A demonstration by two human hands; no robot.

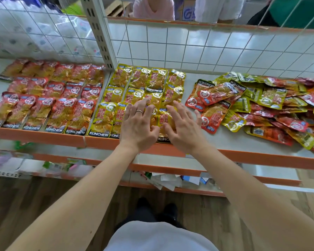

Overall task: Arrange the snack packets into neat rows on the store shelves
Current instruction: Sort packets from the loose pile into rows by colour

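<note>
Red snack packets [49, 98] lie in neat rows on the left of the white shelf [243, 140]. Yellow packets [145, 82] form rows in the middle. A loose heap of mixed red and yellow packets [261, 105] covers the right part. My left hand [138, 124], a ring on one finger, lies spread with straight fingers on the front yellow packets. My right hand [183, 124] rests beside it, fingers spread over the front yellow packet [164, 120] at the row's right end. Neither hand grips anything.
The shelf has an orange front lip [62, 136] and a white wire grid back [188, 49]. A metal upright [100, 31] stands between the red and yellow rows. Lower shelves [170, 165] hold papers and packs. People stand behind the grid.
</note>
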